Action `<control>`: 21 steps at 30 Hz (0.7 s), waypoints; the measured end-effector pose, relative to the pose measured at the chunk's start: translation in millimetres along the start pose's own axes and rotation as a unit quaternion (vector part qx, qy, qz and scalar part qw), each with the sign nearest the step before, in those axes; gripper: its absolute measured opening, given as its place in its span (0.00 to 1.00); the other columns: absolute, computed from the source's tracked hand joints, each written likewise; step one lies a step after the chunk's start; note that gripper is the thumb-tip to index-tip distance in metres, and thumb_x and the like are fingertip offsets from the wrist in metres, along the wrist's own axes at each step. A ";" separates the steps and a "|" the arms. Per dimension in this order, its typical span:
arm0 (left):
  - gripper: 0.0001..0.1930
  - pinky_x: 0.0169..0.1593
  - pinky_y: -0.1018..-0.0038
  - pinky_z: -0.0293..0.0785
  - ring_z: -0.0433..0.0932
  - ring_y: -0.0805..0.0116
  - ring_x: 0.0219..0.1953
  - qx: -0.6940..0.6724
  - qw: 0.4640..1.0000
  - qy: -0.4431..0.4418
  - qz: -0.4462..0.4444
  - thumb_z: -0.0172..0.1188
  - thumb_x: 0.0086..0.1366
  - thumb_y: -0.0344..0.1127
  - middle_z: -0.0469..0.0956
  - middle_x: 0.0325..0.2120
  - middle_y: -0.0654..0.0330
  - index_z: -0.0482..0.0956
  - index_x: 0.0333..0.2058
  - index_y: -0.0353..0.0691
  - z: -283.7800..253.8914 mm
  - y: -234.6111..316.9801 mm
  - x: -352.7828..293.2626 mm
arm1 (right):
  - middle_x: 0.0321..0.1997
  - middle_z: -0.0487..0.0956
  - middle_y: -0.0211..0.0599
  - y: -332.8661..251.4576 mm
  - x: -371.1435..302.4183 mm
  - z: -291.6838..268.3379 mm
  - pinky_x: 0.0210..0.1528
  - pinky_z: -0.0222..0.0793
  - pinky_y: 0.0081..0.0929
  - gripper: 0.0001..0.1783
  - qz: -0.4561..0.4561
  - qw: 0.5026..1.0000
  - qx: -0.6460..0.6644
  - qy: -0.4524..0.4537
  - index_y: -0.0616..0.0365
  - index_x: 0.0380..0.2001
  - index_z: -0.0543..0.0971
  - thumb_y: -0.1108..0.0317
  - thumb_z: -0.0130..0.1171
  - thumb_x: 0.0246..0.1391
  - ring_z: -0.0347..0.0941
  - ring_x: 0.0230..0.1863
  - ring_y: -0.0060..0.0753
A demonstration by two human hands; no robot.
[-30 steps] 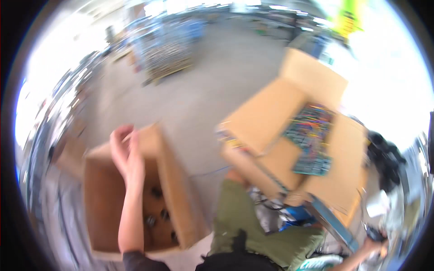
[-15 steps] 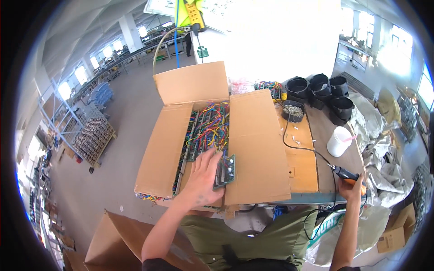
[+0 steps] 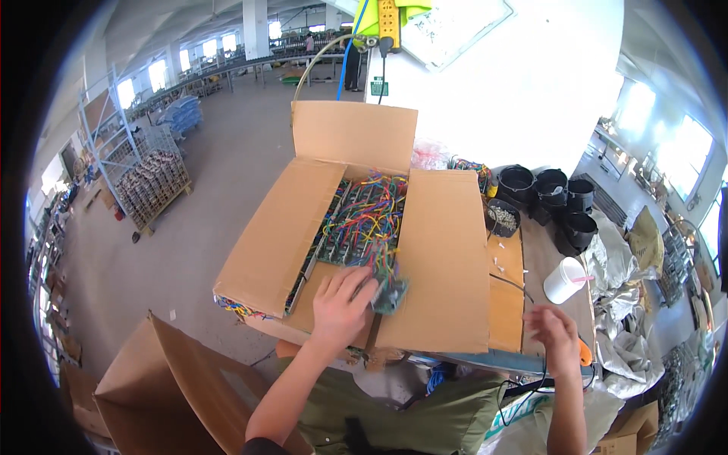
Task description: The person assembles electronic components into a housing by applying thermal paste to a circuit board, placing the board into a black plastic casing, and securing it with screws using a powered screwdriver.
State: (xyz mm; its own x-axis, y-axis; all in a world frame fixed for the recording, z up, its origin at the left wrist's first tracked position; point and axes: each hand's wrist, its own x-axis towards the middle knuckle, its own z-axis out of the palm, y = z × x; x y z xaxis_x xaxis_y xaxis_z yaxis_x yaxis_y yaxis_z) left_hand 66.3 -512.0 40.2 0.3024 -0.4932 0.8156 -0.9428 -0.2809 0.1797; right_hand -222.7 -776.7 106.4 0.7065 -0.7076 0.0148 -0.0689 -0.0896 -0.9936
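My left hand (image 3: 339,307) is closed on the edge of a green circuit board (image 3: 390,296), blurred by motion, at the near end of an open cardboard box (image 3: 445,258). Coloured wires (image 3: 371,216) run from it towards several more boards packed in rows inside the box. At the table's near right edge, my right hand (image 3: 556,337) is raised with fingers apart and slightly bent, nothing visible in them. Just beside it shows the orange handle (image 3: 585,353) of a corded hand tool, mostly hidden behind the hand.
A white cup (image 3: 564,280) stands on the table right of the box. Farther back are several black pots (image 3: 551,186) and a black tray of small parts (image 3: 502,218). Another open carton (image 3: 163,379) sits low at the left. Silvery sacks (image 3: 618,265) lie along the right.
My right hand has let go of the orange and black corded tool and moved left of it. My left hand, still on the board, has shifted slightly nearer. The whole view has turned left.
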 end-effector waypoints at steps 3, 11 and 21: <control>0.15 0.58 0.52 0.70 0.73 0.47 0.58 -0.007 0.988 0.017 0.152 0.65 0.44 0.29 0.77 0.53 0.52 0.83 0.35 0.47 -43.2 5.3 27.3 | 0.46 0.83 0.41 -51.0 15.5 67.8 0.46 0.75 0.31 0.20 -0.307 0.938 -0.129 -0.097 0.67 0.49 0.76 0.63 0.61 0.59 0.80 0.45 0.33; 0.18 0.64 0.54 0.63 0.61 0.43 0.65 -0.207 0.969 -0.035 0.130 0.75 0.37 0.36 0.72 0.57 0.51 0.89 0.32 0.59 -121.4 30.6 46.9 | 0.39 0.77 0.28 -135.2 83.0 188.4 0.40 0.68 0.24 0.35 -0.093 0.768 -0.210 -0.598 0.63 0.54 0.76 0.38 0.49 0.67 0.70 0.40 0.22; 0.22 0.60 0.56 0.72 0.74 0.57 0.59 -0.781 0.445 0.147 -0.412 0.55 0.72 0.42 0.73 0.57 0.50 0.67 0.59 0.37 -75.3 33.5 -23.4 | 0.18 0.73 0.39 -68.0 31.1 200.3 0.26 0.63 0.34 0.25 -0.285 0.911 -0.155 -0.254 0.64 0.27 0.76 0.52 0.50 0.70 0.66 0.20 0.33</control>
State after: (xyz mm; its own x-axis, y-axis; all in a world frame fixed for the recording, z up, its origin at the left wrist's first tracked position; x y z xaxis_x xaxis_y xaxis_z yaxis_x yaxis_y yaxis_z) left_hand 17.2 -447.9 68.5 0.8205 -0.5603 0.1133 0.4565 0.7616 0.4600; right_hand -55.0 -652.2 151.9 0.9193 -0.0764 0.3860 0.2704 -0.5901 -0.7607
